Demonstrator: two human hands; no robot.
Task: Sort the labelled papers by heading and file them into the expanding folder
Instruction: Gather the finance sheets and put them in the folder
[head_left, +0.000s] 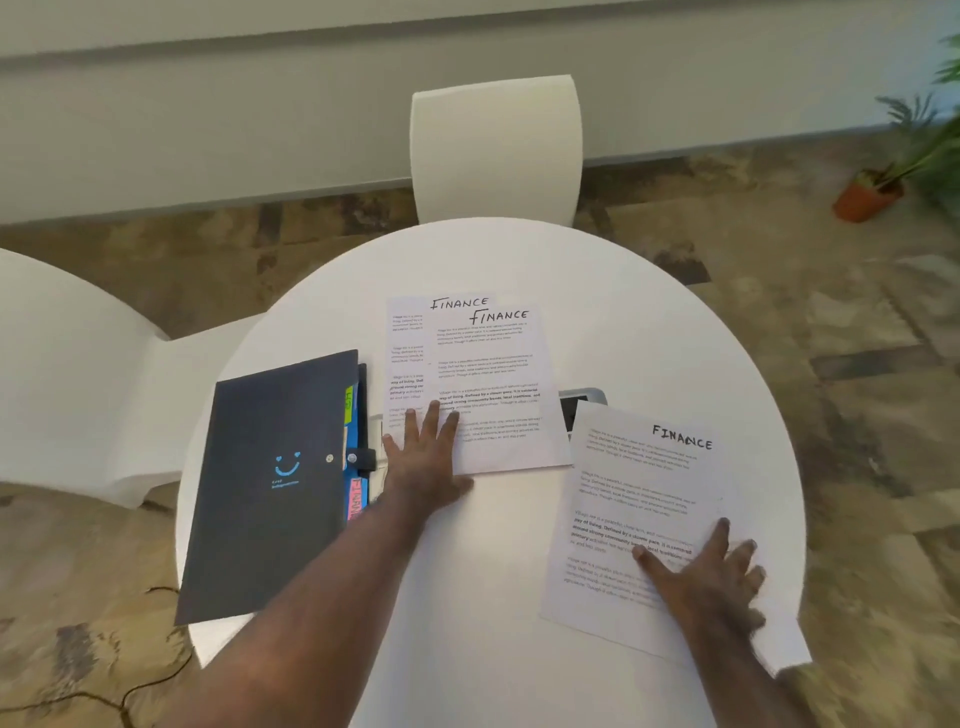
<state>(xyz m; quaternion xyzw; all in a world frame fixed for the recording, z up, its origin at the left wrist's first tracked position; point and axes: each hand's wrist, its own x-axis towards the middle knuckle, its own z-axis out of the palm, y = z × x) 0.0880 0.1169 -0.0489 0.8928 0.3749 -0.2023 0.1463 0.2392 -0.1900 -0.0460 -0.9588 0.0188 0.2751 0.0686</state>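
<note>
Two overlapping sheets headed FINANCE (488, 374) lie at the middle of the round white table (498, 597). My left hand (426, 457) lies flat on their lower left corner with straight fingers. A third FINANCE sheet (639, 499) sits slanted at the right, and my right hand (711, 577) presses flat on its lower part. The dark expanding folder (275, 478) with a blue smiley lies closed at the left, its strap buttoned, with coloured tabs (356, 452) showing along its right edge.
A white chair (496, 150) stands behind the table and another (67, 379) at the left. A small dark device (579, 405) peeks out between the papers. A potted plant (883, 187) stands on the floor at the far right. A cable (130, 691) runs over the floor lower left.
</note>
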